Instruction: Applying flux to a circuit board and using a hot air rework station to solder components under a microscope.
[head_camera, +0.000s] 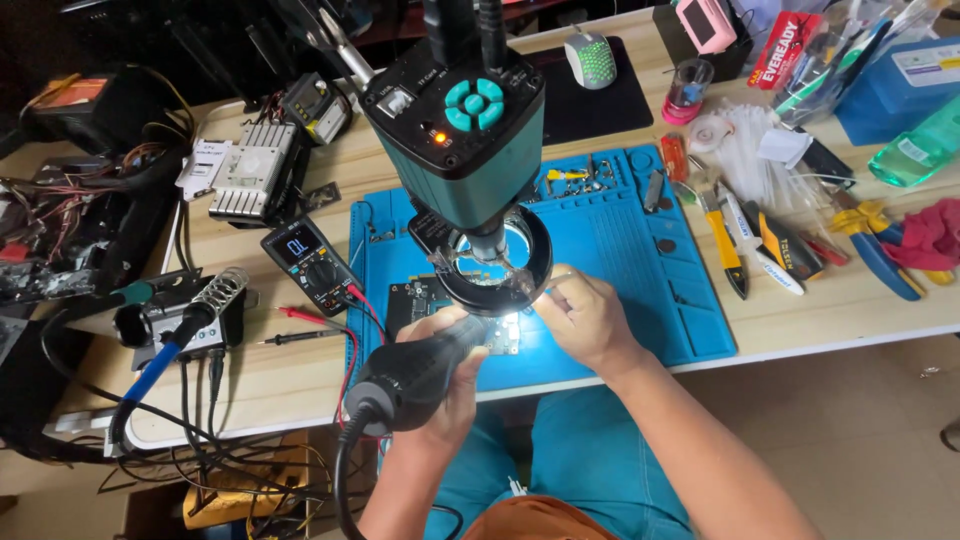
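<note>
My left hand (452, 385) grips a thick black hot-air wand (420, 372) whose nozzle points at a dark circuit board (418, 300) on the blue work mat (640, 290). My right hand (585, 320) is closed on thin metal tweezers (553, 283) that reach under the ring light (497, 262). A teal and black microscope camera (462, 130) hangs over the board and hides its middle. The lit patch of board shows between my two hands.
A multimeter (308, 256) with red and black probes lies left of the mat. A soldering iron (172, 345) rests in its stand at the left. Pliers, cutters and screwdrivers (790, 245) lie at the right. A mouse (591, 58) sits on a black pad behind.
</note>
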